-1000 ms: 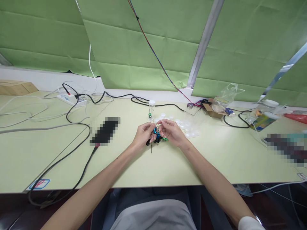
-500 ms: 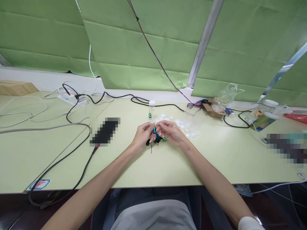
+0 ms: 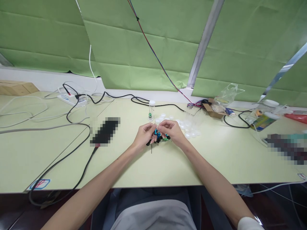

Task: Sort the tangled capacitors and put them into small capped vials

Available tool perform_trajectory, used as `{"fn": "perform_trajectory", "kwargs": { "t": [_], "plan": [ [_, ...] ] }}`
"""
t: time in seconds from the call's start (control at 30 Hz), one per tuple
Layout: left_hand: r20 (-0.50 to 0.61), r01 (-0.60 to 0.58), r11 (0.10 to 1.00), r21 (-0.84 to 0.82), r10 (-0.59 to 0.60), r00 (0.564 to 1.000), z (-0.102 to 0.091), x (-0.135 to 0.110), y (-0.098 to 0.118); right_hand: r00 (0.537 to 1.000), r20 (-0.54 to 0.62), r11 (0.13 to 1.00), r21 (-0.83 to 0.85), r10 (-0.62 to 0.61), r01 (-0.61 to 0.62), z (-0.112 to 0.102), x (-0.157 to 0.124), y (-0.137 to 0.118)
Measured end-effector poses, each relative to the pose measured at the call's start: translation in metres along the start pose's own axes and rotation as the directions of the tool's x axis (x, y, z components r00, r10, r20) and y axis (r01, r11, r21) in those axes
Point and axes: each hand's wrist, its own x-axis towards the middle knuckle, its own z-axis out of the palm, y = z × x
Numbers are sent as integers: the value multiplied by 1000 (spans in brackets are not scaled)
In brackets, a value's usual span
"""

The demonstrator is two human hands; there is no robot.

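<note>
Standing upright on the table point(image 3: 144, 169), a clear vial point(image 3: 151, 108) with a white cap is seen just beyond the hands. Something small and green is held in its lower part. Right of the vial, white caps point(image 3: 190, 131) are scattered on the tabletop. Farther right of the vial, a crumpled clear bag point(image 3: 225, 95) is propped on a small cardboard box point(image 3: 209, 110); their contents cannot be made out. Far right of the vial, a clear jar point(image 3: 262, 118) with a white lid is seen, yellow and blue showing at its wall.

Just in front of the vial, a cluster of small parts point(image 3: 158, 138), blue, green and black, is held low over the table between both hands. The left hand point(image 3: 143, 136) is closed on the cluster's left side, its fingertips pinched. The right hand point(image 3: 173, 132) is curled, thumb and forefinger pinched on the cluster's top. A thin dark pin is seen hanging below the cluster.

Behind and left of the vial, a black cable point(image 3: 115, 95) is laid toward a white power strip point(image 3: 68, 99).
</note>
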Motion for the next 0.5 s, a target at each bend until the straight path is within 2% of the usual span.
{"fn": "perform_trajectory", "kwargs": {
  "t": [0.17, 0.3, 0.5],
  "plan": [
    [3, -10, 999, 42, 10, 1000, 0, -1, 1, 989, -93, 984, -151, -112, 97, 3, -2, -3],
    [9, -28, 998, 63, 28, 1000, 0, -1, 1, 982, -115, 965, -234, -147, 117, 4, -3, -4],
    [17, -41, 996, 85, 39, 999, 0, 0, -1, 987, -111, 980, -178, -114, 93, 4, -3, -3]
  ]
}}
